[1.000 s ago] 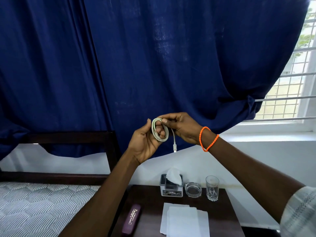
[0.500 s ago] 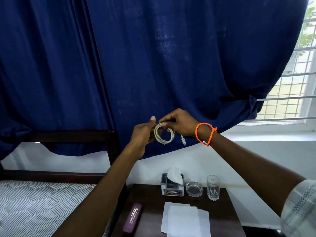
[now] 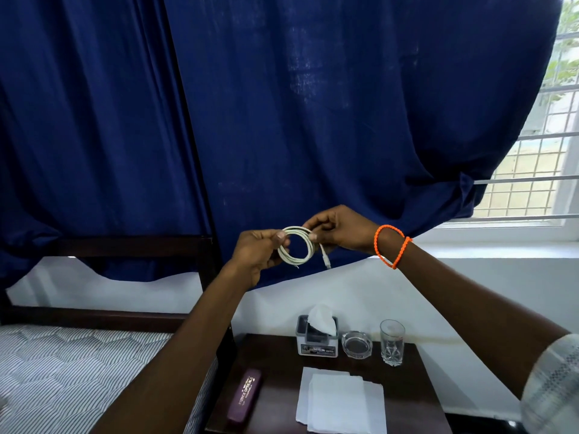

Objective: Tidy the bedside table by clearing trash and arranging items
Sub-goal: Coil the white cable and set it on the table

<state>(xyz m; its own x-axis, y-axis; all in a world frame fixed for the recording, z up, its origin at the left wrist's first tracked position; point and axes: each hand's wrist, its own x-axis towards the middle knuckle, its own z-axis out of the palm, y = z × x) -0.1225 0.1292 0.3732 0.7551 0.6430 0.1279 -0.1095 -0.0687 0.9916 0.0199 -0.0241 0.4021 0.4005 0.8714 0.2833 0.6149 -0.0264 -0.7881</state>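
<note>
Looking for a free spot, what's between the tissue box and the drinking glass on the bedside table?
In the head view, a glass ashtray sits between tissue box and glass.

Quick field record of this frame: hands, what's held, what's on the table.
left hand: grip on the coil's left side
right hand: grip on the coil's right side
cable: white, coiled in a loop, held in the air above the table; one plug end hangs loose
table: dark wood, beside the bed
back row: tissue box, ashtray, glass, left to right
front: papers stacked; case at left edge
</note>
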